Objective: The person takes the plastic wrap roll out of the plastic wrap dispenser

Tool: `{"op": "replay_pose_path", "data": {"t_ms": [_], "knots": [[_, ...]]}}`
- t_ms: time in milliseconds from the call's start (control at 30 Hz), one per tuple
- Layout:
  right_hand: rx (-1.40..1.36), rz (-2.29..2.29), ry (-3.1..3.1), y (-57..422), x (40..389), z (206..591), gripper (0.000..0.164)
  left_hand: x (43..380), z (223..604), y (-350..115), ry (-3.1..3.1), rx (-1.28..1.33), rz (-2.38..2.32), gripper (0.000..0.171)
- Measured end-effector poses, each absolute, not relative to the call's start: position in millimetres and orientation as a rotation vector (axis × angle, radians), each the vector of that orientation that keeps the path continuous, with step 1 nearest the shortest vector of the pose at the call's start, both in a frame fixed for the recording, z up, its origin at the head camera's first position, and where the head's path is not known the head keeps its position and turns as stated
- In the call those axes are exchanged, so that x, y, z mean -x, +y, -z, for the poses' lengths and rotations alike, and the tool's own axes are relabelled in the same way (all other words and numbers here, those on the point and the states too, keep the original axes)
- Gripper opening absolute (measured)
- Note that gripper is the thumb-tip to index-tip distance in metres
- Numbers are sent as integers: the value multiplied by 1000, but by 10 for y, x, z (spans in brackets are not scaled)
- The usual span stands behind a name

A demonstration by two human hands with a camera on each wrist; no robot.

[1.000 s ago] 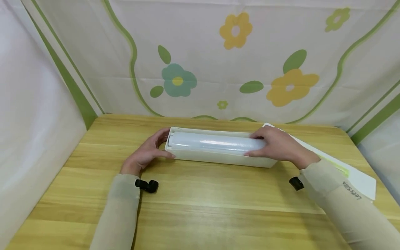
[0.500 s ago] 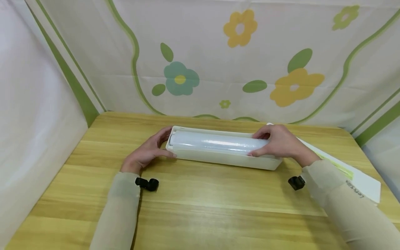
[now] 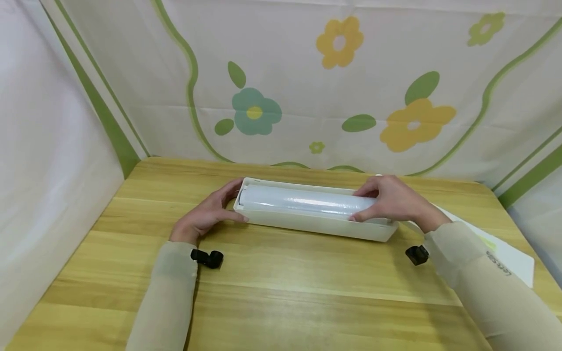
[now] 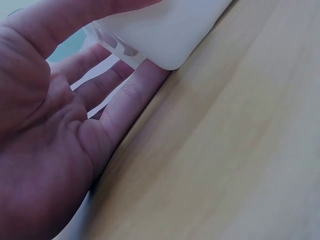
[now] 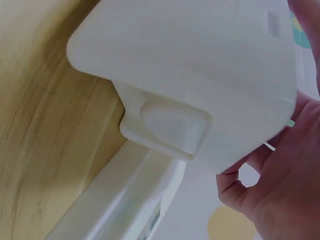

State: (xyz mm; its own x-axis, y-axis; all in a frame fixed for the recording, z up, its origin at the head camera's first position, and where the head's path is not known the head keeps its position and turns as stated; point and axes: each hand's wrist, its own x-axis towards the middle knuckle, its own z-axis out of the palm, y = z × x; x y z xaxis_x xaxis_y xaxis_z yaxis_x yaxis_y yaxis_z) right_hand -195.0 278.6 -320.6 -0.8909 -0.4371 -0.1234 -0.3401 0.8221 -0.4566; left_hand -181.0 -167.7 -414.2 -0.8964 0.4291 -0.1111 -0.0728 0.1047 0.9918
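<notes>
In the head view a long cream dispenser box [image 3: 307, 223] lies on the wooden table with its top uncovered. Inside it rests a shiny roll of cling film [image 3: 294, 201]. My left hand [image 3: 208, 209] holds the box's left end, thumb on the front wall and fingers round the back. In the left wrist view, a finger [image 4: 131, 97] reaches along the table to the lower corner of the box end [image 4: 162, 37]. From above, my right hand [image 3: 391, 200] grips the roll near its right end, thumb on the near side, fingers on the far side.
Right of the box lies a flat white lid-like piece [image 3: 509, 256] with a yellow-green strip, partly under the right forearm. In the right wrist view a white bar [image 5: 125, 192] meets the box's underside. A flowered curtain [image 3: 285, 58] stands behind the table [image 3: 272, 302].
The box's right end has shifted slightly right and toward me, with the right hand staying on the roll. The white piece beside it has shifted a little. The left hand keeps its hold.
</notes>
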Motion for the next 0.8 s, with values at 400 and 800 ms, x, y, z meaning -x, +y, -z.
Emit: {"op": "replay_pose_path", "data": {"t_ms": [400, 800], "knots": [[844, 205, 2921, 2686, 1811, 3160, 58, 1790, 4154, -1690, 2040, -356, -1831, 106], [789, 443, 2832, 2744, 1851, 3281, 52, 1824, 4176, -1660, 2073, -363, -1818, 105]]}}
